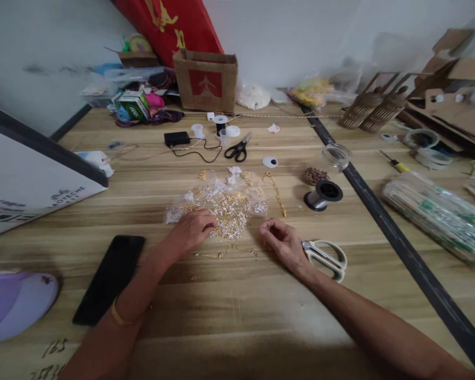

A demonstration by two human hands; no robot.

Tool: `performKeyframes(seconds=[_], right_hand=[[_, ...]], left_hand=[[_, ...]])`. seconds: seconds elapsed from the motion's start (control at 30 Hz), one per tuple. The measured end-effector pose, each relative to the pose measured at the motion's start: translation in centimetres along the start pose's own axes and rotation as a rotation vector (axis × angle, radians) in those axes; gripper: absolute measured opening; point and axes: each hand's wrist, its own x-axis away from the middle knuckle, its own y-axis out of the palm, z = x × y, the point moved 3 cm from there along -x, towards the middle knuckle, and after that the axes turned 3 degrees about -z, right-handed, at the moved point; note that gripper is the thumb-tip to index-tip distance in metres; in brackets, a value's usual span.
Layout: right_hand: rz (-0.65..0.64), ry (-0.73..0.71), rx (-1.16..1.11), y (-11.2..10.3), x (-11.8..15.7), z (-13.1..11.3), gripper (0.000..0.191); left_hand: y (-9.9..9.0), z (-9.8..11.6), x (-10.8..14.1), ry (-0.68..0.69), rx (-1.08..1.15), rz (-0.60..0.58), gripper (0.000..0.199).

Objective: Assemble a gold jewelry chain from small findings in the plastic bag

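Observation:
My left hand point(193, 228) rests at the left edge of a pile of gold and clear beads point(230, 221), its fingers curled together. Whatever they pinch is too small to make out. To the right of the pile, my right hand point(282, 240) lies on the table with thumb and fingertips drawn together; their contents cannot be made out. Between the hands, nearer to me, a thin gold chain point(208, 255) with small charms lies on the wood. Light-handled scissors point(328, 258) lie beside my right wrist. A thicker gold chain point(277, 192) stretches out beyond that hand.
Small clear bags point(214, 187) lie behind the beads. A wire spool point(323, 195) and an open jar of beads point(315, 175) stand at right. Black scissors point(239, 149) lie farther back. A black phone point(110, 278) is left of my forearm, near a white box point(31, 179).

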Motion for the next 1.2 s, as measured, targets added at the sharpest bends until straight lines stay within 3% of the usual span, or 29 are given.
performKeyframes(seconds=[0.77,1.2], right_hand=[[0.001,-0.007,-0.009,0.11,0.19,-0.04,0.022],[0.002,-0.007,0.008,0.19,0.21,-0.13,0.024]], left_hand=[[-0.35,-0.71,0.55,-0.023,-0.096,0.009,0.017],[-0.01,-0.44,0.33,-0.021,-0.016,-0.003,0.018]])
